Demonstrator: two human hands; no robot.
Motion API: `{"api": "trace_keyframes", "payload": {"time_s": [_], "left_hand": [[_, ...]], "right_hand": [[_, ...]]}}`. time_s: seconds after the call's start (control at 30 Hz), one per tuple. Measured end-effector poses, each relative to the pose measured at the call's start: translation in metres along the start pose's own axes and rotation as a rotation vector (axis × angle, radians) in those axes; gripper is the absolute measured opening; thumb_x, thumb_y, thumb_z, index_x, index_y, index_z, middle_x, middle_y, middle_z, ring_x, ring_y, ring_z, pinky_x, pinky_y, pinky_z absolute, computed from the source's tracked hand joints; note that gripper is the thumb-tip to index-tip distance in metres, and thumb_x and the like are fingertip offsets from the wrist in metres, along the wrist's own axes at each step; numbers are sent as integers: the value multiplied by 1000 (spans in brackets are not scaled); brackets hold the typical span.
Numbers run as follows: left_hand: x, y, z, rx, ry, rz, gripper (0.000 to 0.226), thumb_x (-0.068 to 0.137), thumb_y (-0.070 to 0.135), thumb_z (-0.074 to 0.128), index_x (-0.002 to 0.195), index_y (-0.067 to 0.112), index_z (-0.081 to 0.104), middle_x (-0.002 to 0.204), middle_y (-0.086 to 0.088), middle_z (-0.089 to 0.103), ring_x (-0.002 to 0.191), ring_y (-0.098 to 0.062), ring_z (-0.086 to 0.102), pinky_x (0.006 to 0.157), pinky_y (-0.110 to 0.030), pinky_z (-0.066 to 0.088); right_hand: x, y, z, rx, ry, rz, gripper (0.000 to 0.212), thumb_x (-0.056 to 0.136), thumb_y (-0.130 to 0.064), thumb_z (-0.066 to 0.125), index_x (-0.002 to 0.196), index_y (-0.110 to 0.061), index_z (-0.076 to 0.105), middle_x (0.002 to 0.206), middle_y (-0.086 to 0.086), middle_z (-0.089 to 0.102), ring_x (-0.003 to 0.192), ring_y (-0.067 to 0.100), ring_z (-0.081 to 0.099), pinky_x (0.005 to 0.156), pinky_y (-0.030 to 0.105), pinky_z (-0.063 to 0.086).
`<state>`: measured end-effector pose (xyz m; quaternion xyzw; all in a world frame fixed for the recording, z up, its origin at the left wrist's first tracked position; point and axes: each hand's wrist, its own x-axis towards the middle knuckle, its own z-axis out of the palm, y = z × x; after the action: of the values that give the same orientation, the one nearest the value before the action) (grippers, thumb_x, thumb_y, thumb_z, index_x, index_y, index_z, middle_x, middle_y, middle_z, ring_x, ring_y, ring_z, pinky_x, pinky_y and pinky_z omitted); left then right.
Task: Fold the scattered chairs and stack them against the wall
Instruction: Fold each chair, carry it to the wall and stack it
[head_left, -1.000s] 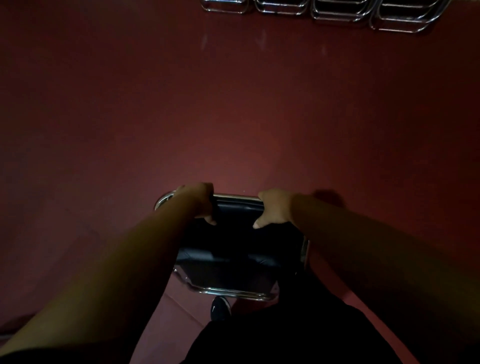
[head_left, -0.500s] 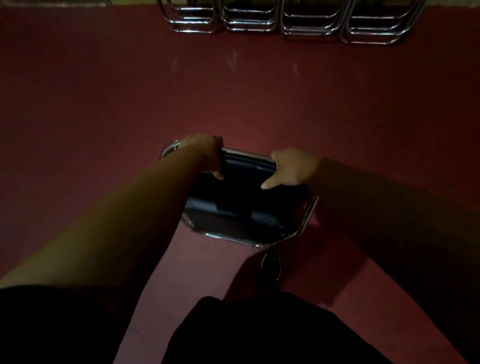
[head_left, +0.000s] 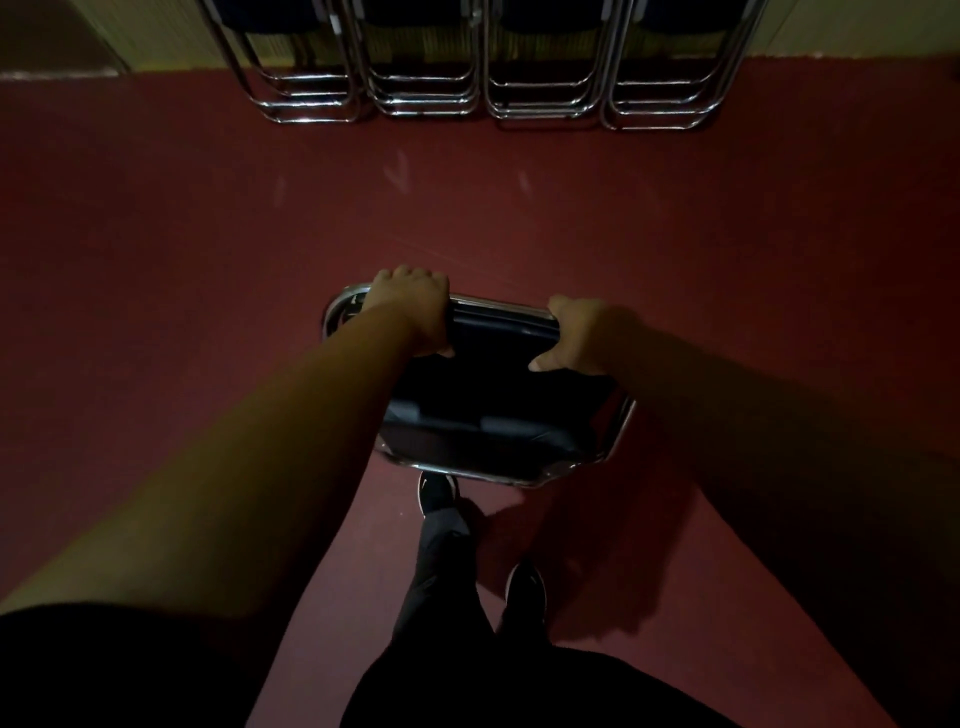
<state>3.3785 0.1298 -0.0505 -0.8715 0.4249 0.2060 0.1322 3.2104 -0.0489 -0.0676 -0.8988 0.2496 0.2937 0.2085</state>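
Four rows of stacked chairs (head_left: 483, 88) already lean on the wall (head_left: 841, 26) at the floor's (head_left: 156, 208) far edge. One more chair (head_left: 483, 415), folded flat, is held mid-floor, well short of them. The left hand (head_left: 410, 306) and right hand (head_left: 582, 332) each wrap its top rail. By my judgement, it remains to carry it over and lean it on a row. No other scattered ones show.

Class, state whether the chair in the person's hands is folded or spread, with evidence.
Folded: on the chair the black seat lies flat within the chrome frame; left hand and right hand grip its top bar.
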Motion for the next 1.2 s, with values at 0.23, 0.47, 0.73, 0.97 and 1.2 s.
{"api": "trace_keyframes", "payload": {"time_s": [0.23,0.47,0.73,0.97,1.2], "left_hand": [[48,-97,-5,-106,-67,-39,90,68,65,88,136,17,52,142,-12,58,133,-37,50,111,-50,39],[80,-188,-3,-258,-135,-159,101,55,71,91,134,22,51,136,-9,61,126,-37,55,102,-50,47],[111,-251,-9,-323,-375,-316,109,50,53,97,143,32,46,135,-3,63,121,-35,62,100,-56,54],[166,-258,-19,-417,-433,-381,105,56,42,99,146,25,48,139,-8,61,124,-33,60,102,-49,54],[279,-244,-66,-446,-485,-445,139,38,51,95,159,47,28,157,5,50,138,-34,52,107,-59,48]], "right_hand": [[76,-77,-39,-113,-23,-30,82,80,-61,83,136,-11,51,134,13,60,117,34,61,93,41,52],[168,-156,-96,-221,-93,-41,101,74,-64,86,153,-20,41,153,8,52,138,38,49,115,55,32],[230,-216,-120,-326,-76,-197,87,73,-66,85,141,-25,50,140,1,61,129,32,55,109,52,32],[302,-206,-152,-341,-131,-334,68,71,-63,88,115,-27,51,113,-5,58,121,30,57,96,45,29],[399,-136,-219,-169,-259,-451,63,67,-61,93,107,-20,65,101,-3,68,89,18,64,75,36,55]]}}
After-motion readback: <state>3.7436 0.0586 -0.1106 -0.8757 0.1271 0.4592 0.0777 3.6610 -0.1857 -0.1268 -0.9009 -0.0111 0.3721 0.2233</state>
